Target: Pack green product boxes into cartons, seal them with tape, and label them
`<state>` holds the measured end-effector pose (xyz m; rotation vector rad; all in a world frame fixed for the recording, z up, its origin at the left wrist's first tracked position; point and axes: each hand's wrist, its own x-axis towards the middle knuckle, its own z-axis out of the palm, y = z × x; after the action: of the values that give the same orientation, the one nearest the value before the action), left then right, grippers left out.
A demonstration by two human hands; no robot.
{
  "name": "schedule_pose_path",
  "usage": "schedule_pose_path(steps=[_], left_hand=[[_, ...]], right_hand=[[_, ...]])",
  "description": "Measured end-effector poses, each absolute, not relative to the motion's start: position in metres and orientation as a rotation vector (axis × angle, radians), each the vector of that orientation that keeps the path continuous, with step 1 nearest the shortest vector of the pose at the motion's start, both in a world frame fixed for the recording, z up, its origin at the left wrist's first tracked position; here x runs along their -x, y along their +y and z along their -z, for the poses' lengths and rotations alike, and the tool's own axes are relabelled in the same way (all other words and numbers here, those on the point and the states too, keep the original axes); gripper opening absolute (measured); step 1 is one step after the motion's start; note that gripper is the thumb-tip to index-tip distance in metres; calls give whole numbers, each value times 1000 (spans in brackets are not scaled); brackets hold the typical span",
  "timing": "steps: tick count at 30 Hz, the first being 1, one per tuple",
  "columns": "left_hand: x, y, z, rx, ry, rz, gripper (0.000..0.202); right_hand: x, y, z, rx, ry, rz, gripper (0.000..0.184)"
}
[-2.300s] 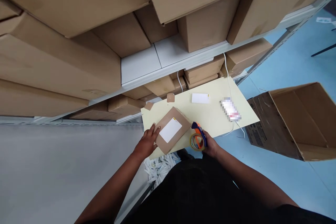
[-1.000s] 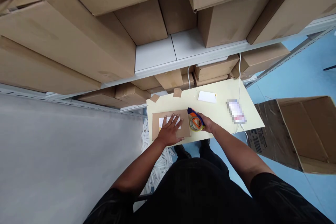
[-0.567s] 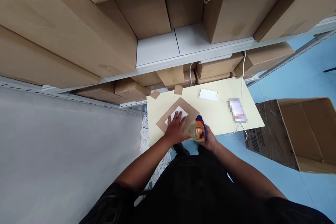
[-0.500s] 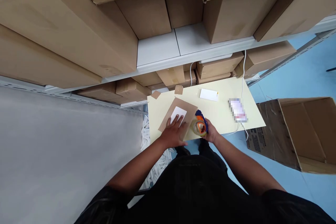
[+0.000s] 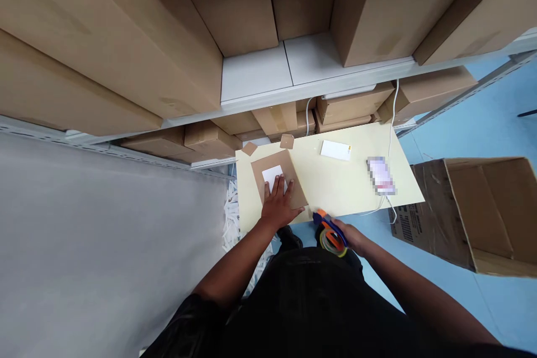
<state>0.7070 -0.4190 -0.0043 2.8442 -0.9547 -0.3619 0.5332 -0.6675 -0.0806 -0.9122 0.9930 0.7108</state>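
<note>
Parcel [image 5: 280, 182], a flat brown cardboard packet with a white label on top, lies near the left front corner of the pale yellow table [image 5: 335, 179], and the left hand [image 5: 279, 204] rests spread flat on it, palm down and fingers splayed over the label, seemingly to pin it so it cannot slide. Off the table's front edge, the right hand [image 5: 350, 238] is clenched round the handle of a tape dispenser [image 5: 331, 235] with an orange and blue body, held clear of the packet. A white card [image 5: 335, 150] and two cardboard scraps lie further back.
</note>
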Motion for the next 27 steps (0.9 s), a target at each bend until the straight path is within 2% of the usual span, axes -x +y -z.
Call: schedule_pose_path(steps=[2, 5, 8, 14, 16, 18, 21, 24, 27], left_hand=[[-708, -418, 5, -2831, -994, 366, 109], [-707, -415, 5, -2814, -1064, 370, 108], [-706, -415, 5, -2810, -1107, 356, 106], [-707, -418, 6, -2815, -1077, 331, 107], [-707, -417, 7, -2789, -1085, 310, 102], [-706, -415, 6, -2759, -1075, 289, 94], [-710, -407, 4, -2686, -1046, 282, 76], [-729, -394, -2, -2657, -895, 252, 59], [-769, -383, -10, -2725, -662, 198, 56]], right_hand=[[-515, -674, 77, 903, 982, -778, 48], [-547, -665, 74, 1023, 885, -888, 45], [-603, -630, 72, 1246, 693, -880, 30], [-621, -579, 59, 1492, 543, -910, 28], [-604, -596, 50, 1526, 588, -902, 30], [-586, -627, 39, 1506, 696, -880, 39], [-561, -678, 22, 1450, 823, -794, 47], [-550, -712, 15, 1742, 950, -630, 48], [-561, -719, 20, 2138, 953, -498, 42]])
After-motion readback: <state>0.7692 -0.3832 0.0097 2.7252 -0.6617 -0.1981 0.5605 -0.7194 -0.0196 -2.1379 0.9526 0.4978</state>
